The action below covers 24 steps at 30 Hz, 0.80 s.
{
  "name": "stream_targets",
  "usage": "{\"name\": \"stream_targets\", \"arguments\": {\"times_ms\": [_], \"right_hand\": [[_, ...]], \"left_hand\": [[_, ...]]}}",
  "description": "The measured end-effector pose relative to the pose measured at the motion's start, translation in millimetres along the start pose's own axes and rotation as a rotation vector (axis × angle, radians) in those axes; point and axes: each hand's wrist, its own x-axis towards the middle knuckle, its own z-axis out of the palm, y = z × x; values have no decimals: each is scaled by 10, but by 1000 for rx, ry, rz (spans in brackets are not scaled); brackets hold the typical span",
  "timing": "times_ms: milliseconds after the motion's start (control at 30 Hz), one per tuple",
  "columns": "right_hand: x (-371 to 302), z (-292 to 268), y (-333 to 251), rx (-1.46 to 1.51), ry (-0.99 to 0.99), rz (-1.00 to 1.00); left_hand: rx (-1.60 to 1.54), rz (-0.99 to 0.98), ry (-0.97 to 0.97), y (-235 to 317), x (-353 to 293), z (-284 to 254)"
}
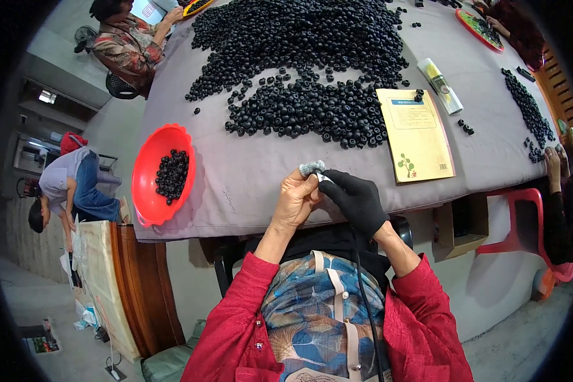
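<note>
My left hand [294, 198] is bare and closed, its fingertips pinched together just off the table's near edge. A grey, rough-looking wrap [312, 168] sits at the tip of its index finger. Against it works my right hand [358, 202] in a black glove, also closed, with a whitish patch at its fingertips. Whatever is pinched where the two hands meet is too small and covered to make out. Beyond them lies a big heap of small round black pieces with holes [318, 111]. Left of my hands, a red scalloped bowl [148, 167] holds more such black pieces [172, 177].
A yellow booklet [420, 137] and a white-and-yellow tube-shaped pack [440, 86] lie right on the grey tablecloth [235, 197]. People sit at the far left and right edges; one person [86, 184] bends over at left. A pink stool [519, 223] stands at right.
</note>
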Motion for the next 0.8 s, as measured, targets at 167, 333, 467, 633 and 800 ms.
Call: {"name": "stream_targets", "arguments": {"times_ms": [167, 333, 467, 633, 800], "right_hand": [[-1, -10, -34, -58, -18, -15], [7, 3, -31, -39, -13, 5], [24, 11, 8, -92, 3, -51], [38, 16, 24, -32, 5, 18], [21, -7, -33, -57, -29, 16]], "left_hand": [[17, 22, -8, -13, 5, -26], [14, 14, 6, -1, 0, 0], [8, 8, -4, 2, 6, -26], [1, 13, -52, -5, 5, -45], [-16, 13, -61, 4, -16, -25]]}}
